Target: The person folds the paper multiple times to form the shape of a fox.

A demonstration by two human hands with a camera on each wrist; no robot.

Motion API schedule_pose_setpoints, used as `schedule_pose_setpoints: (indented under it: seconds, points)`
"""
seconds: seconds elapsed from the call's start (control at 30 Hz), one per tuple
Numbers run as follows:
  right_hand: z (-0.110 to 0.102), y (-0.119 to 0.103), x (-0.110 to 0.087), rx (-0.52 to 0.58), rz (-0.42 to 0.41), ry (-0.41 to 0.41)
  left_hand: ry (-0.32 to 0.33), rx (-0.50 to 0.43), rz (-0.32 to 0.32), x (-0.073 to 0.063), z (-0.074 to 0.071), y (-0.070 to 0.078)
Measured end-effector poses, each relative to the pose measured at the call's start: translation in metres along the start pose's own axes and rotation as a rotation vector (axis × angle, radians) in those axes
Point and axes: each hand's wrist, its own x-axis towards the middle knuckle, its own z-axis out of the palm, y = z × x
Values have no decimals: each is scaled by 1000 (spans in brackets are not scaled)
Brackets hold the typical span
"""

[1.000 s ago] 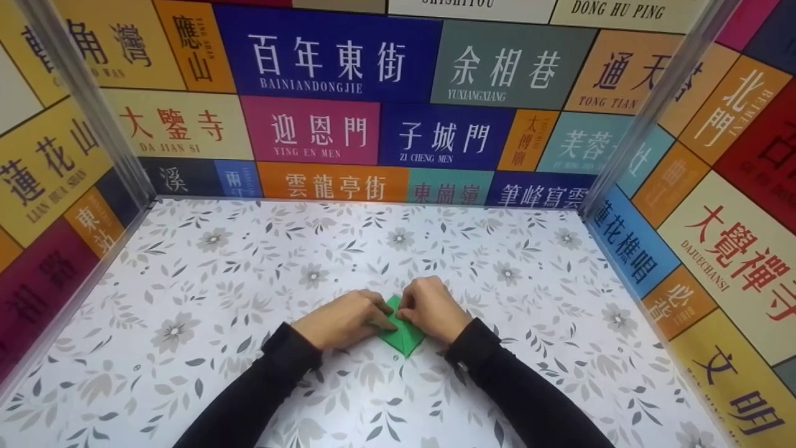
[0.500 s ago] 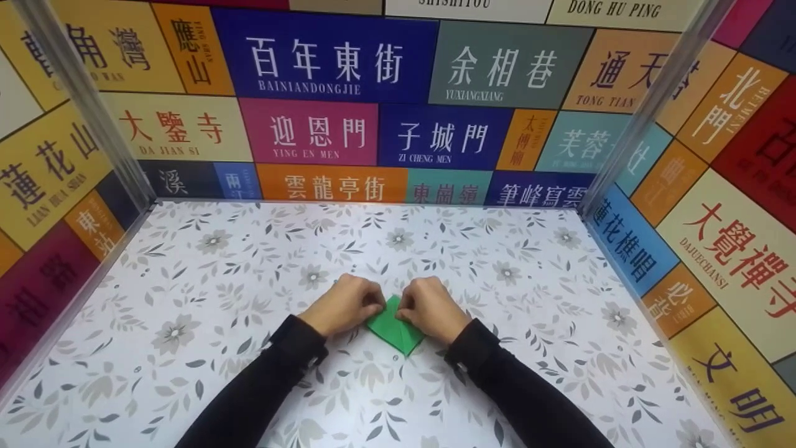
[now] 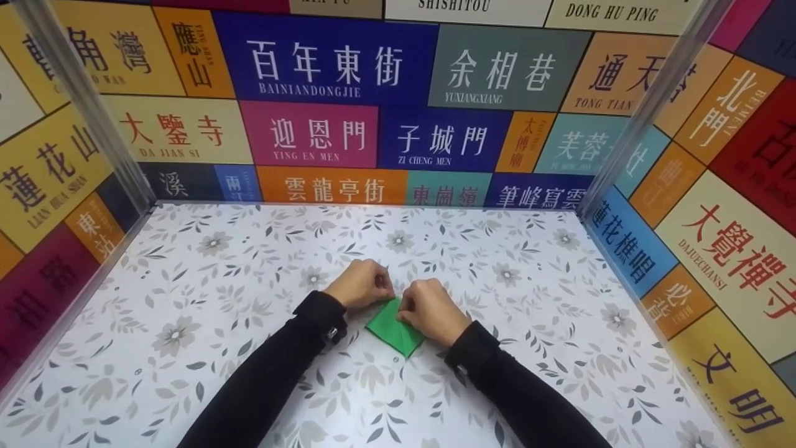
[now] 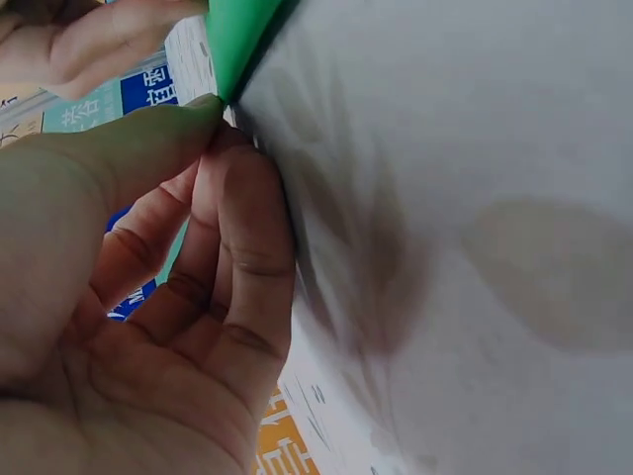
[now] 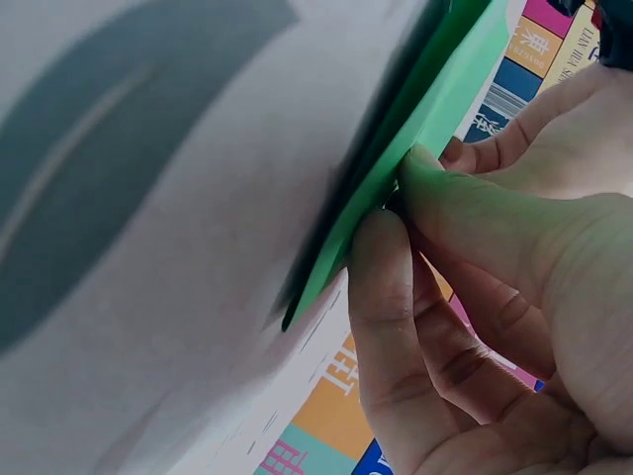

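A small folded piece of green paper lies on the table in the head view, one corner pointing toward me, with creases across it. At its far corner, my left hand pinches the tip between thumb and index finger; the left wrist view shows the green tip at those fingertips. My right hand pinches the paper's right edge. In the right wrist view, thumb and index finger hold the layered green edge, whose layers stand slightly apart. The right hand covers the paper's right corner in the head view.
The table has a white cover printed with grey flowers and leaves. Panels with coloured signs and lettering enclose it at the back, left and right. Clear strips run along the panel corners.
From over the paper's left part, my left hand has moved left and then up to the far corner, uncovering the left side. My right hand stays at the right edge.
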Motion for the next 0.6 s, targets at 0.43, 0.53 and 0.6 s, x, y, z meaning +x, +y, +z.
schedule_pose_setpoints:
  seconds: [0.43,0.53,0.6]
  points:
    - [2,0,-2,-9,-19,13,-6,28,7,4,-2,3]
    - [2,-1,-1,-23,-20,19,-4,65,19,5,-5,5]
    - [1,-1,0,-26,-19,22,-14,75,12,5,-7,7]
